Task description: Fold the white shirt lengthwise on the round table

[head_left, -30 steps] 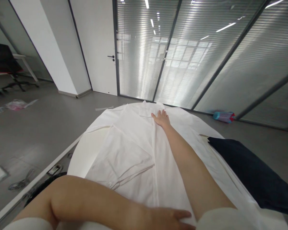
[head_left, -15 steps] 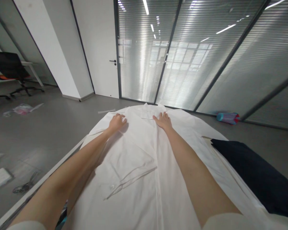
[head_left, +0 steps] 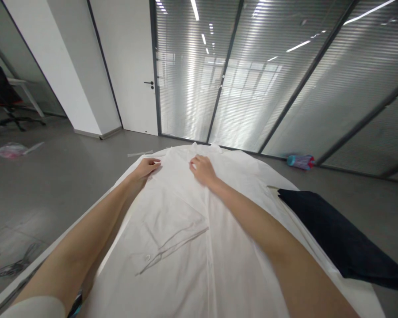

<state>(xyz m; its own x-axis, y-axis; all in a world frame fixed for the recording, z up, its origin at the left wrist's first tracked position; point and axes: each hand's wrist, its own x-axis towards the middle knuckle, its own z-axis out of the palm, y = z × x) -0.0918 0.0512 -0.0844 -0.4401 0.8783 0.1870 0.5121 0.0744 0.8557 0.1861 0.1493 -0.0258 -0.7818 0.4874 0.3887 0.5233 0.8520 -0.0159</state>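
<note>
A white shirt [head_left: 179,221] lies spread over a board or table, its collar end at the far side. A slanted fold with a small button [head_left: 148,257] crosses its near left part. At the shirt's far left edge, my left hand [head_left: 146,168] is closed, fingers and thumb together on the cloth. My right hand [head_left: 204,171] is over the upper middle of the shirt, by the long front seam. Its fingers are curled in toward the thumb; whether cloth is between them is hidden.
Folded dark navy cloth [head_left: 338,234] lies on the right side. Beyond are a white door [head_left: 126,66] and glass partitions [head_left: 245,88]. On the floor are a blue and red cylinder [head_left: 300,162], a cable [head_left: 16,266] and a plastic bag [head_left: 11,150]. An office chair [head_left: 1,95] stands far left.
My right hand has moved left and its spread fingers have curled in. My left hand has shifted to the shirt's left edge and closed. The view has turned slightly to the right.
</note>
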